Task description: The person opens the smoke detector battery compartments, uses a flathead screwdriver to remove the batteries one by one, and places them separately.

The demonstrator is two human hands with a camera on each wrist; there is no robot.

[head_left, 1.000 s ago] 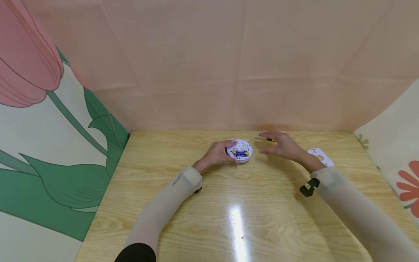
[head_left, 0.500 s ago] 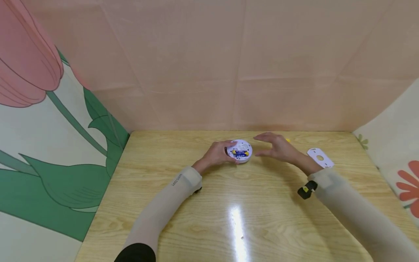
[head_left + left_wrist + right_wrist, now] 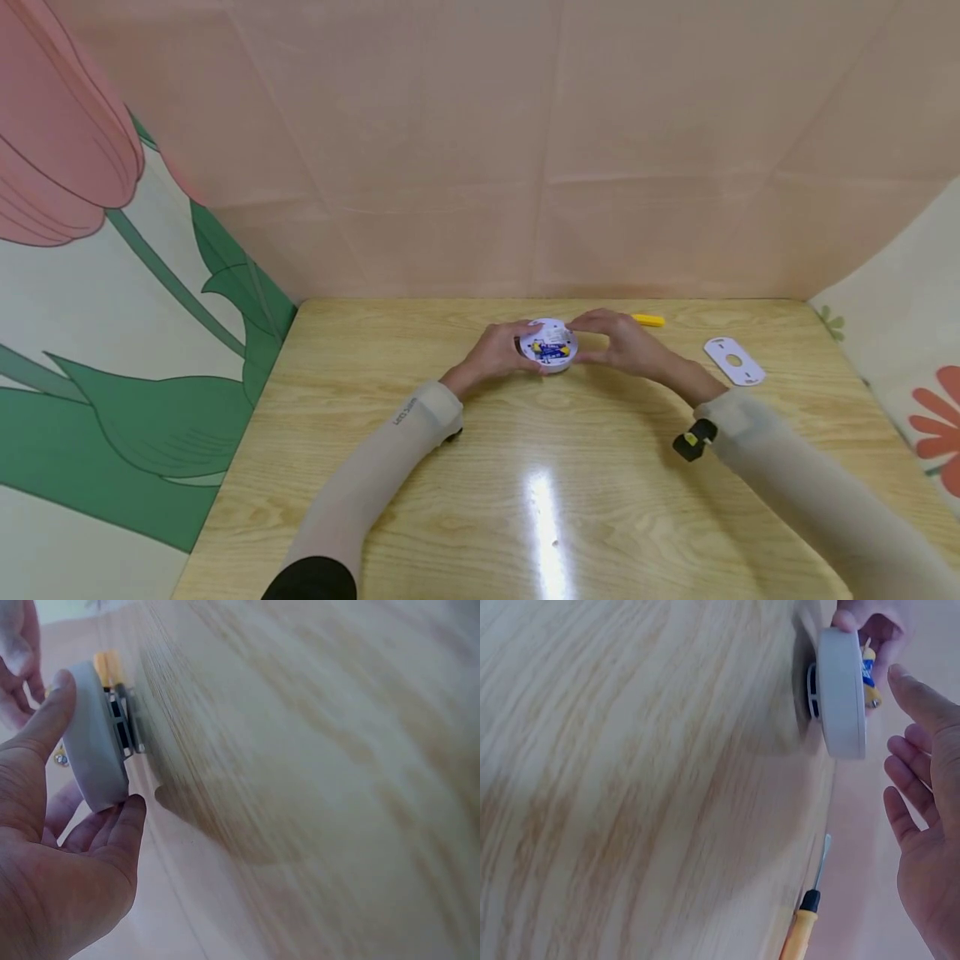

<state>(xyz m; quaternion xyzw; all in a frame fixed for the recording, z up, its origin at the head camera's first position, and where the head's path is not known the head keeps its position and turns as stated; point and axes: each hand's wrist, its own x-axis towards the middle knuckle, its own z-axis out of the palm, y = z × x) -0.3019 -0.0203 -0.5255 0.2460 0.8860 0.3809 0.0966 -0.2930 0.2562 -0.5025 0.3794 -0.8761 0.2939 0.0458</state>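
Toward the far edge of the counter (image 3: pixel 465 500), the left hand (image 3: pixel 497 348) still grips the disc (image 3: pixel 552 337) by its rim, while the right hand (image 3: pixel 630 346), loosely spread and holding nothing, has moved closer beside it, baring the screwdriver handle (image 3: pixel 649 320).

The left arm (image 3: pixel 382 475) rises from the bottom of the head view and slants in toward the middle, sleeved down to the bare left wrist (image 3: pixel 457 381). The right arm (image 3: pixel 810 492) comes up from the lower right corner on the opposite slant, its right wrist (image 3: pixel 705 385) bare too. The left hand (image 3: pixel 495 350) and right hand (image 3: pixel 637 346) face each other, close together. The left hand grips, left thumb (image 3: pixel 52 716) pressing on one side, left fingers (image 3: pixel 124 832) bent in opposite it. The right hand is loose, its right thumb (image 3: pixel 922 697) stretched out, the right fingers (image 3: pixel 913 784) gently bent and slightly apart.
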